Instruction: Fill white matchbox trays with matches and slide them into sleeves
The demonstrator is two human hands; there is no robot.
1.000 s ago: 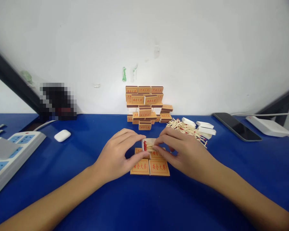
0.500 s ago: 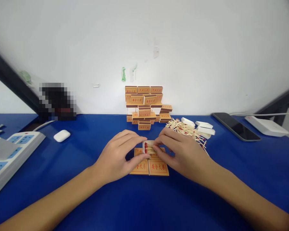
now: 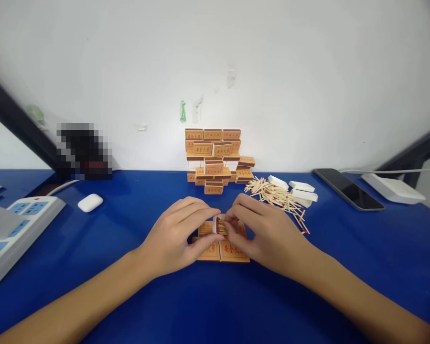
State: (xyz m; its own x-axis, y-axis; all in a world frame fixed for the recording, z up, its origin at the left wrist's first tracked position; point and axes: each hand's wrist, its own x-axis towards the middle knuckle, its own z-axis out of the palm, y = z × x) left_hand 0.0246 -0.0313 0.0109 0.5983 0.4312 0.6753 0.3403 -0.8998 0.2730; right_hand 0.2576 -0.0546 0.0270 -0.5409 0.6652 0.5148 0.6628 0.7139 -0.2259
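Between both hands sits a small white matchbox tray [image 3: 220,224] filled with red-tipped matches. My left hand [image 3: 179,234] pinches its left end with thumb and fingers. My right hand [image 3: 263,231] grips its right side, fingers curled over the matches. Under the hands lie several flat orange matchbox sleeves [image 3: 232,251] on the blue table [image 3: 129,286]. Much of the tray is hidden by my fingers.
A stack of orange matchboxes [image 3: 215,153] stands against the white wall. To its right lie loose matches [image 3: 279,198] and white empty trays [image 3: 303,190]. A phone [image 3: 347,188] and a white box [image 3: 392,187] lie far right. A power strip [image 3: 10,229] and white earbud case [image 3: 90,202] lie left.
Both hands have drawn closer together over the tray, which has come slightly nearer to me; the right fingers now cover more of the matches.
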